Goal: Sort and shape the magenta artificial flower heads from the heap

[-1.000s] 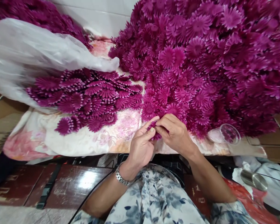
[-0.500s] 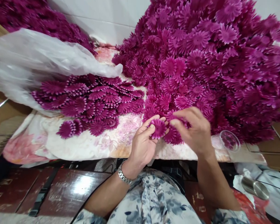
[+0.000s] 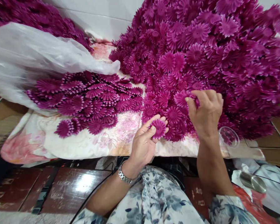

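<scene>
My left hand (image 3: 144,140) is closed around a magenta artificial flower layer (image 3: 159,128), a flat round of thin petals, its face turned up between thumb and fingers. Over the near side of a big heap of loose flower layers (image 3: 196,56) is my right hand (image 3: 206,113). Its thumb and forefinger are curled toward each other beside a flower in the heap (image 3: 182,98). Magenta shows between those fingertips, but whether it is held or lies behind them is unclear. To the left lie overlapping stacks of flower layers (image 3: 98,99) on the floral cloth (image 3: 84,146).
A translucent plastic bag (image 3: 49,56) lies over the left stacks. More magenta flowers (image 3: 39,21) are piled at the back left. By my right forearm stands a clear plastic cup (image 3: 229,137). Lower right, a metal cylinder (image 3: 253,182) lies on its side.
My right hand has moved up and to the right, away from my left hand and over the heap. My left hand still holds the same flower layer, almost unmoved. The view has shifted slightly.
</scene>
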`<action>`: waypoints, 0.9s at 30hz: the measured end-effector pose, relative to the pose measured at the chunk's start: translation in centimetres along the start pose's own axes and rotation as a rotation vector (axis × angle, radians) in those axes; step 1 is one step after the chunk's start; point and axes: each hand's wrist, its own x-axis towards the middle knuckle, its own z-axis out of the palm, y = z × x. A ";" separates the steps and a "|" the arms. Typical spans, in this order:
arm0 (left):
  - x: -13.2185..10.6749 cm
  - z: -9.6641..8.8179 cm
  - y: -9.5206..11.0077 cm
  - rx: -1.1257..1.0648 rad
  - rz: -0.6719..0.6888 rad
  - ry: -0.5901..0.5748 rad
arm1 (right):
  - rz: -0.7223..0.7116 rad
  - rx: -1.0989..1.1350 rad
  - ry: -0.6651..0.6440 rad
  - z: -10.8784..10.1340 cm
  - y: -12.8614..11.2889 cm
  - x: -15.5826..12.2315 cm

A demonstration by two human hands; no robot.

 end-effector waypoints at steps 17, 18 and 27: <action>0.2 0.2 -0.2 0.043 -0.010 0.035 | -0.195 0.243 -0.104 0.0 -3.0 -1.1; 0.3 0.2 -0.1 0.040 -0.007 0.037 | -0.152 0.212 -0.053 -0.2 -2.5 -0.6; 0.6 0.0 -0.3 0.057 0.038 0.062 | -0.283 0.572 -0.402 -0.8 -4.7 -2.2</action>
